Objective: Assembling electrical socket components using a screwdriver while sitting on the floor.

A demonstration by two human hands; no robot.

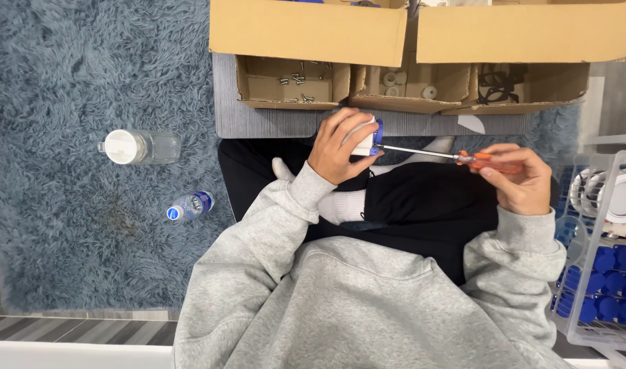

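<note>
Left hand point(338, 147) clenched around white part point(365, 140) with blue fitting, over the lap. Right hand point(521, 179) grasps screwdriver point(439, 154) by its orange handle; shaft runs level leftward, tip at the blue fitting. Both forearms bent inward, grey sleeves. Fingers cover most of the part; tip contact unclear.

Bright, even indoor light, soft faint shadows, sharp focus throughout, no glare, slight wide-angle stretch at edges
</note>
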